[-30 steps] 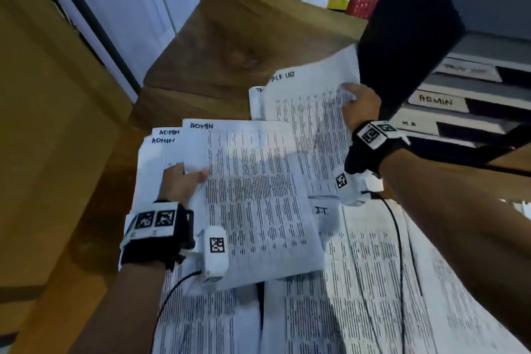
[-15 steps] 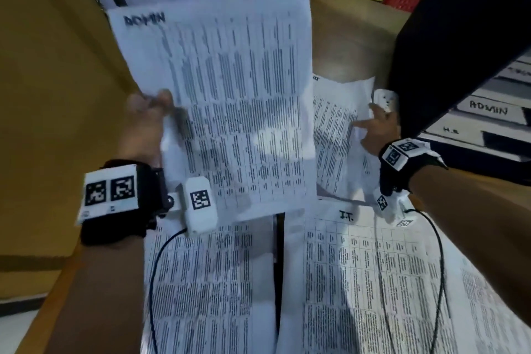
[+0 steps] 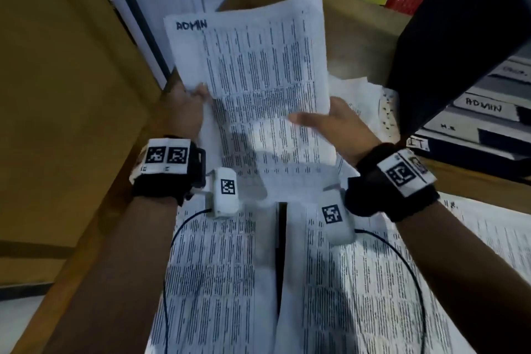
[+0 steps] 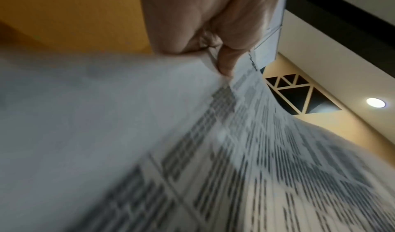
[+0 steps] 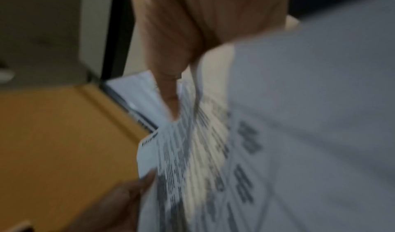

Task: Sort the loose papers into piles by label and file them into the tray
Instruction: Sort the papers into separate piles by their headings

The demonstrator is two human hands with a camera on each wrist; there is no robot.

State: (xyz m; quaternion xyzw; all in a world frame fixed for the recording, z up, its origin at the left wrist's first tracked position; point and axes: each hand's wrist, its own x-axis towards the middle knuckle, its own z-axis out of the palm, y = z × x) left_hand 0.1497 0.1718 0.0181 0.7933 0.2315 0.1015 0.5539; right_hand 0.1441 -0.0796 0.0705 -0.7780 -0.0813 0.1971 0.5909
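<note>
ADMIN stack (image 3: 258,80) is being held up in the air, tilted toward the camera, directly above the papers on the desk (image 3: 330,282) and left of the label tray (image 3: 488,112). Left hand (image 3: 186,106) is pinching the stack's left edge, thumb on the front; the left wrist view is showing several sheet edges clamped between thumb and fingers. Right hand (image 3: 339,123) is gripping the lower right edge, thumb lying across the printed face, fingers behind.

Risks, as judgement: sheets look unevenly aligned, so one could be slipping out of the pinch while the stack is swinging right toward the tray. The top is flopping unsupported, so it may be buckling or catching on the lip of the tray's ADMIN slot (image 3: 482,106). The H.R. and I.T. slots sit just under it, so misfiling is possible if the entry goes low. The dark tray hood is overhanging the slots, narrowing the approach.

Look: white sheets, dense printed table rows, handwritten "ADMIN" at top left, slight curl along the top edge, a shadow falling over the lower part. Wrist views are blurring heavily.
</note>
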